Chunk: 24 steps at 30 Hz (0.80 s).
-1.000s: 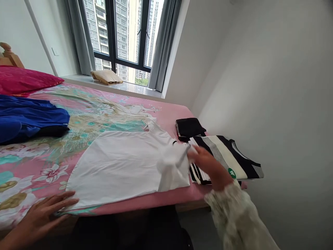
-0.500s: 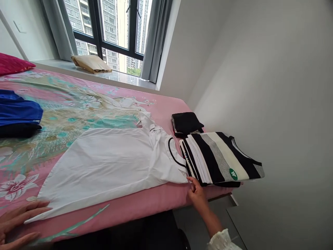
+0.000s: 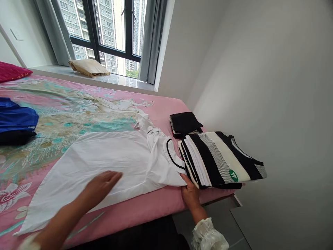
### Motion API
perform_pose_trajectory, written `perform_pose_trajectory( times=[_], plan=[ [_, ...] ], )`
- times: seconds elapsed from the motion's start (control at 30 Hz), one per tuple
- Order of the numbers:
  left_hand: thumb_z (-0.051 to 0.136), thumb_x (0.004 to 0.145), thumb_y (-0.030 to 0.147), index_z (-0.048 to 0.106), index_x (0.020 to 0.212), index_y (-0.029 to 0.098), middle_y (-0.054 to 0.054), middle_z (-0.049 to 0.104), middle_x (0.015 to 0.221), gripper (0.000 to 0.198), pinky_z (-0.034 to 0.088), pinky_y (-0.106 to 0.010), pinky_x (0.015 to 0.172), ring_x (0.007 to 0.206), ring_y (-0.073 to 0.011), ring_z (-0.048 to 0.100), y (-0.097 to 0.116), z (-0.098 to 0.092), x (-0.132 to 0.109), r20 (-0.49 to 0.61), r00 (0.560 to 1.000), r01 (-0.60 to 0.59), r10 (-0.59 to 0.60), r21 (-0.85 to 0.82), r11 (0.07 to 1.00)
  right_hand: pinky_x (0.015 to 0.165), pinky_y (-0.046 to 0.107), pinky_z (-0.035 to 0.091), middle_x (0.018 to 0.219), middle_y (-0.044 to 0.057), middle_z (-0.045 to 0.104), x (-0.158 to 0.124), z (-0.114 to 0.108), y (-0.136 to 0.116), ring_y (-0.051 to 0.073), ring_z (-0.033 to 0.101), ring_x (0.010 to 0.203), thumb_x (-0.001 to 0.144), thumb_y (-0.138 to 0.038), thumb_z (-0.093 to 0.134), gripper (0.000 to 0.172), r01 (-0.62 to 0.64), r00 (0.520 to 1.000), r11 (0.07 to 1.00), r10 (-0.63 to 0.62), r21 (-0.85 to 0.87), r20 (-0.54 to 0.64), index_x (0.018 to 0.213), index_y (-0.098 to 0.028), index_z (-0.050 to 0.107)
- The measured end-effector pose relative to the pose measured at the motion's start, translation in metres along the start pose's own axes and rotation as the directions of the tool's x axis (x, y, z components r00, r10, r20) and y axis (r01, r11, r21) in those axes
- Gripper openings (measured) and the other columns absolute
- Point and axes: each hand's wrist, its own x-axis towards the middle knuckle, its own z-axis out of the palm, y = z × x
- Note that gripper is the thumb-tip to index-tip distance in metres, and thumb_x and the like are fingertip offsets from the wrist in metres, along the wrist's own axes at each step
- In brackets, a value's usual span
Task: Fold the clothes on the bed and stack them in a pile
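Note:
A white shirt (image 3: 104,149) with a black-trimmed round collar lies spread across the bed, its collar end to the right. My right hand (image 3: 191,196) grips the shirt's near corner below the collar, close to the clothes stack; part of its fingers is hidden under the fabric. Above the lower middle of the shirt is my left hand (image 3: 105,185), its fingers drawn together and pointing right, with no cloth visibly lifted by it. Right beside the collar sits a stack of folded clothes, topped by a black, cream and grey striped garment (image 3: 215,158) with a green round patch.
Behind the stack lies a folded black garment (image 3: 186,123). A blue garment (image 3: 17,116) rests on the left of the floral pink bed (image 3: 166,106), with a red pillow (image 3: 13,71) farther back. A beige bundle (image 3: 88,67) is on the windowsill. Walls bound the right side.
My left hand has left the hem at the lower left and moved right over the shirt, its fingers now drawn together. The right hand stays at the collar-end corner. The view has shifted slightly.

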Motion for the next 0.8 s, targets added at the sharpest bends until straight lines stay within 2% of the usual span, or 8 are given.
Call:
perform_pose_trajectory(
  times=[0.1,0.2,0.3,0.43,0.53,0.63,0.73,0.8],
  plan=[
    [0.053,0.068,0.068,0.065,0.057,0.021,-0.006,0.068,0.068,0.049,0.044,-0.034,0.071,0.072,-0.0259,0.061,0.065,0.046,0.053,0.133,0.99,0.071,-0.051,-0.15,0.986,0.097,0.032,0.044,0.124,0.001,0.062,0.0,-0.001,0.0,0.021,0.058,0.112,0.077,-0.017,0.041,0.053,-0.019,1.0,1.0,0.019,0.018,0.011,0.127,-0.025,0.056],
    [0.066,0.056,0.064,0.06,0.052,0.018,-0.003,0.058,0.052,0.046,0.043,-0.032,0.06,0.058,-0.0224,0.056,0.091,0.079,0.087,0.148,0.985,0.134,-0.085,-0.356,0.925,0.097,0.032,0.043,0.124,0.002,0.062,0.001,-0.002,-0.001,0.021,0.057,0.113,0.079,-0.019,0.04,0.051,-0.015,1.0,0.999,0.014,0.039,0.024,0.128,-0.023,0.055],
    [0.055,0.066,0.066,0.065,0.078,0.015,-0.004,0.066,0.07,0.053,0.047,-0.03,0.064,0.068,-0.0208,0.06,0.091,0.09,0.103,0.097,0.995,0.072,-0.028,-0.491,0.868,0.098,0.033,0.043,0.124,0.004,0.061,0.003,-0.002,-0.002,0.021,0.057,0.115,0.086,-0.024,0.035,0.046,-0.027,1.0,0.999,0.026,0.047,0.009,0.127,-0.02,0.055],
    [0.049,0.073,0.064,0.062,0.099,0.015,-0.004,0.068,0.087,0.056,0.047,-0.027,0.074,0.083,-0.0189,0.059,0.084,0.076,0.126,-0.047,0.998,-0.06,0.041,-0.573,0.817,0.089,0.036,0.046,0.113,0.009,0.067,0.007,0.002,-0.007,0.025,0.063,0.102,0.093,-0.039,0.027,0.047,-0.101,0.995,0.994,0.099,-0.05,-0.028,0.122,-0.018,0.058],
    [0.051,0.074,0.059,0.064,0.088,0.017,-0.001,0.066,0.078,0.046,0.044,-0.024,0.069,0.077,-0.0167,0.057,0.081,0.07,0.153,-0.099,0.994,-0.093,0.054,-0.452,0.887,0.081,0.035,0.047,0.106,0.008,0.069,0.009,0.006,-0.012,0.026,0.065,0.094,0.094,-0.043,0.024,0.048,-0.131,0.99,0.984,0.124,-0.119,-0.069,0.119,-0.02,0.059],
    [0.057,0.069,0.054,0.063,0.07,0.018,0.001,0.059,0.063,0.037,0.04,-0.024,0.063,0.068,-0.0159,0.053,0.074,0.077,0.177,-0.083,0.997,-0.026,-0.002,-0.336,0.941,0.075,0.031,0.045,0.103,0.006,0.07,0.01,0.008,-0.016,0.025,0.066,0.09,0.095,-0.045,0.025,0.046,-0.144,0.986,0.979,0.13,-0.145,-0.101,0.114,-0.023,0.061],
    [0.061,0.063,0.055,0.059,0.058,0.018,0.001,0.054,0.052,0.038,0.041,-0.025,0.06,0.062,-0.0174,0.053,0.061,0.081,0.185,-0.013,0.999,0.04,-0.046,-0.274,0.961,0.07,0.028,0.044,0.101,0.006,0.07,0.009,0.008,-0.02,0.022,0.066,0.084,0.095,-0.044,0.025,0.046,-0.195,0.978,0.965,0.176,-0.177,-0.116,0.11,-0.024,0.063],
    [0.057,0.066,0.059,0.062,0.061,0.018,-0.001,0.059,0.057,0.041,0.044,-0.026,0.063,0.065,-0.0187,0.057,0.045,0.068,0.179,0.047,0.998,0.059,-0.049,-0.269,0.961,0.069,0.027,0.042,0.101,0.006,0.071,0.009,0.008,-0.021,0.021,0.066,0.084,0.095,-0.043,0.025,0.046,-0.23,0.97,0.951,0.207,-0.206,-0.13,0.111,-0.023,0.064]
  ],
)
